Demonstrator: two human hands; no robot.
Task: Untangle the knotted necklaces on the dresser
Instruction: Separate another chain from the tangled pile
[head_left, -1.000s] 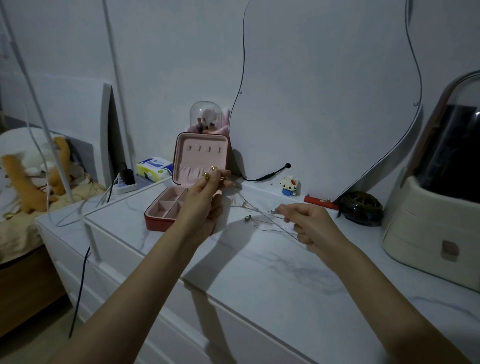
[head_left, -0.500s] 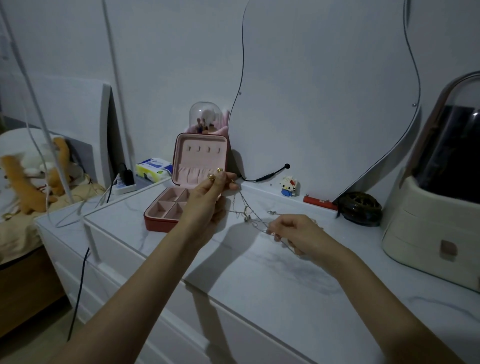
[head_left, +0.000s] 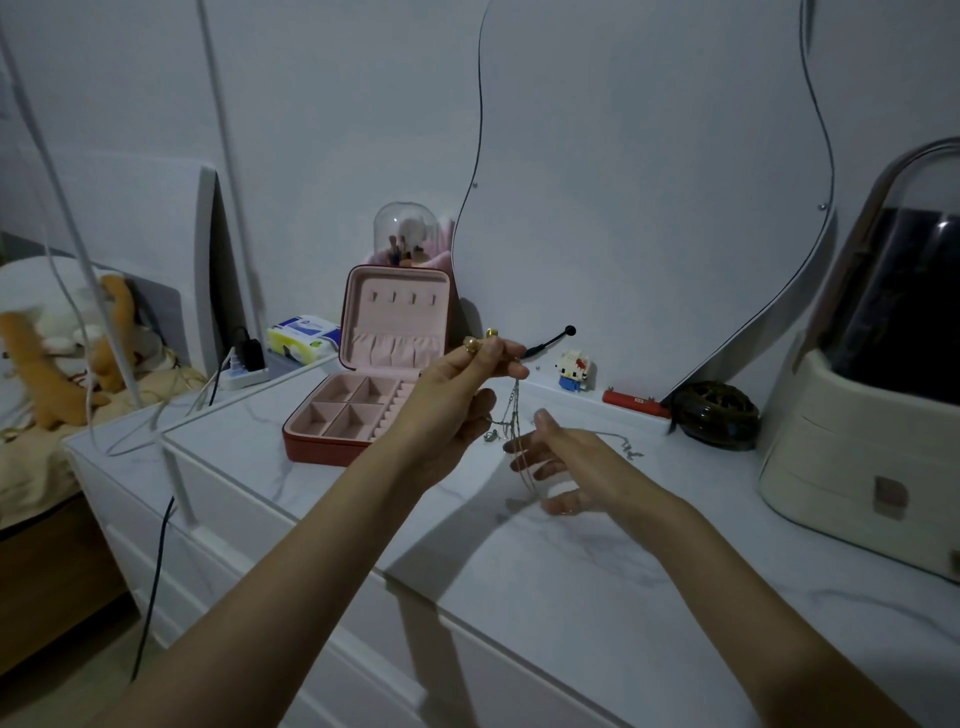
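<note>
Thin silver necklaces (head_left: 514, 415) hang in a tangled bunch from my left hand (head_left: 462, 395), which pinches their upper end above the white marble dresser top (head_left: 545, 582). The chains drop down in front of my right hand (head_left: 566, 462), whose fingers are spread just below and to the right of the bunch. Whether the right fingers touch a strand is unclear. Another length of chain (head_left: 623, 441) lies on the dresser behind the right hand. My left hand wears gold rings.
An open pink jewellery box (head_left: 374, 379) stands left of my hands. Against the wall are a small toy figure (head_left: 573, 368), a red stick (head_left: 631, 400) and a dark round dish (head_left: 714, 413). A large cream cosmetics case (head_left: 862, 447) fills the right side.
My left hand has lifted the necklaces higher, so they now hang straight down. My right hand has let go of the strand it was pinching and opened its fingers.
</note>
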